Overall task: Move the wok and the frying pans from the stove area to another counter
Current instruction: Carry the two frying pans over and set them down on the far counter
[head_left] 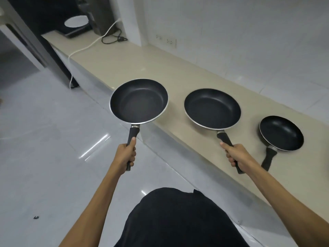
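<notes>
My left hand [127, 155] grips the black handle of a black frying pan [138, 101], held in the air over the counter's front edge. My right hand [236, 155] grips the handle of a second black frying pan [212, 108], which is over the beige counter [160, 68]; I cannot tell whether it touches the surface. A smaller black frying pan [281, 133] lies on the counter to the right, its handle pointing toward me, with no hand on it. No wok is in view.
At the counter's far left end stand a dark induction cooker [74, 31] with a white plate [75, 22], a coiled black cable [114, 39] and a white cord [83, 49] hanging over the edge. A white wall with sockets [166, 41] backs the counter. Glossy tiled floor [44, 148] lies to the left.
</notes>
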{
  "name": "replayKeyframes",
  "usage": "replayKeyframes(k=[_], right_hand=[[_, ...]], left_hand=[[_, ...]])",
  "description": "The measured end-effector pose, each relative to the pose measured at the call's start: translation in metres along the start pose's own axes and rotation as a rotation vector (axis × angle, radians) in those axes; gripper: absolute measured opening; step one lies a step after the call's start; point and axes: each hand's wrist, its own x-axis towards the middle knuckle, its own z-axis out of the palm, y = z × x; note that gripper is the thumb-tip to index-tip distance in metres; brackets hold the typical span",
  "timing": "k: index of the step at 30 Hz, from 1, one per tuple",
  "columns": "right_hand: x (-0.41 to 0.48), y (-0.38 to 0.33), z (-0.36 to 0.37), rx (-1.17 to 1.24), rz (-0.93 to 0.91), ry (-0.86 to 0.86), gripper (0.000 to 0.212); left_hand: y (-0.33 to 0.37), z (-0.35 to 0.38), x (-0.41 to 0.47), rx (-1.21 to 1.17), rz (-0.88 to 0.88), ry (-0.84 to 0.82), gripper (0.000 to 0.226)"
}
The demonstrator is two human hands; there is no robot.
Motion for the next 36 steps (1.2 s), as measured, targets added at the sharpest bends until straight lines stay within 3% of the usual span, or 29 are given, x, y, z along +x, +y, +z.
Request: replayKeyframes(k=[8, 21, 36], right_hand=[[0.040, -0.067, 0.041, 0.081, 0.061, 0.078, 0.036], [0.094, -0.149, 0.152, 0.314, 0.215, 0.293, 0.037], [0.121, -0.189, 0.192, 0.390, 0.271, 0.415, 0.039]], left_hand=[[0.084, -0.007, 0.123, 0.070, -0.040, -0.100, 0.047], [0.216, -0.034, 0.328, 0.317, 0.057, -0.352, 0.044], [0.285, -0.023, 0.417, 0.452, 0.060, -0.506, 0.042]])
